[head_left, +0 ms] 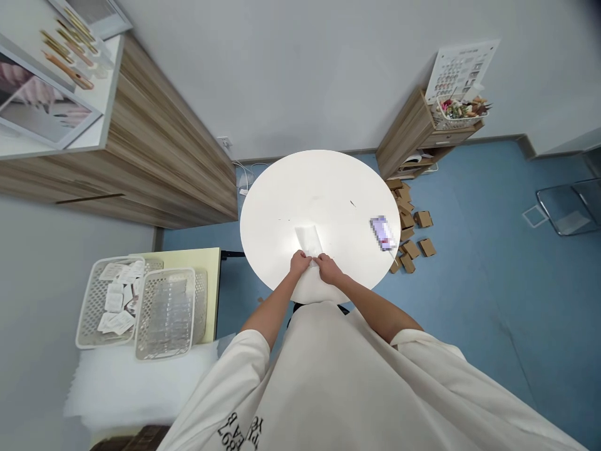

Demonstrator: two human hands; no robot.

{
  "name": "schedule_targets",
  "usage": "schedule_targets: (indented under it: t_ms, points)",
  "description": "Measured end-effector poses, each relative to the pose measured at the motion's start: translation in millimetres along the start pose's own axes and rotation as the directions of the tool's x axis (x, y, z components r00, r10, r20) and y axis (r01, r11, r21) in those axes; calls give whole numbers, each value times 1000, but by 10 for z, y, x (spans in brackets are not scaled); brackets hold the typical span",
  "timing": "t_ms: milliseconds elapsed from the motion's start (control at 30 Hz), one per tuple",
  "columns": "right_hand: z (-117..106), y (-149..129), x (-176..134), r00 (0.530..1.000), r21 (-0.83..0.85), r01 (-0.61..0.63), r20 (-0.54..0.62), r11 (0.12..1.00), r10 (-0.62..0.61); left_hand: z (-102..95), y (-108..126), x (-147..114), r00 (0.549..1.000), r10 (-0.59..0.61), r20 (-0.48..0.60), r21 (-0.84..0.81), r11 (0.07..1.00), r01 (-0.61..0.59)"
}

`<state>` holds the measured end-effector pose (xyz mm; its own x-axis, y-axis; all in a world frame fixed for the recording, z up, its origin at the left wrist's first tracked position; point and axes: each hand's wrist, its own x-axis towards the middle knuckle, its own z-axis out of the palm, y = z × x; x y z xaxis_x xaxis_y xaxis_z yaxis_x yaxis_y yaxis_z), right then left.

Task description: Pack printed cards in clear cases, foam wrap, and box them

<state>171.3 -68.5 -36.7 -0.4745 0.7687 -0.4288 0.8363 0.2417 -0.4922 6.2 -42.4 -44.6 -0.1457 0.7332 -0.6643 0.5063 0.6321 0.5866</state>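
On the round white table (282,188) lies a thin, whitish, translucent sheet or pouch (308,238), close to the near edge. My left hand (300,262) pinches its near end from the left. From the right, my right hand (327,268) grips the same end, with the fingertips of both hands almost meeting. The exact kind of the sheet or pouch, and anything inside it, cannot be made out. A pixelated purple phone-like object (382,232) rests toward the table's right side.
Small brown cardboard boxes (423,218) lie on the floor to the right. At left, a basket of white packets (89,313) and a basket of clear plastic pieces (190,313) stand by a stack of white sheets (141,385). Wooden cabinets (164,131) flank the table.
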Motion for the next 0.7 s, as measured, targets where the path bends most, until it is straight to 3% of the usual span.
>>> schedule_targets:
  t_ms: [133,267,433,567,700]
  points:
    - [-51,50,-83,998,115,55,-32,992,-51,134,82,14,998,17,59,-62,998,-13]
    - [-152,61,-137,999,277,36,-39,960,-27,176,109,57,994,3,109,-83,996,7]
    - [-136,75,-118,999,270,34,-51,962,-21,119,109,81,983,5,182,-69,998,8]
    - [-41,119,-33,998,211,43,-54,977,-32,72,103,-23,979,178,95,129,973,-189]
    - [-9,127,-4,998,149,46,-39,988,-40,14,57,-240,910,395,126,400,819,-411]
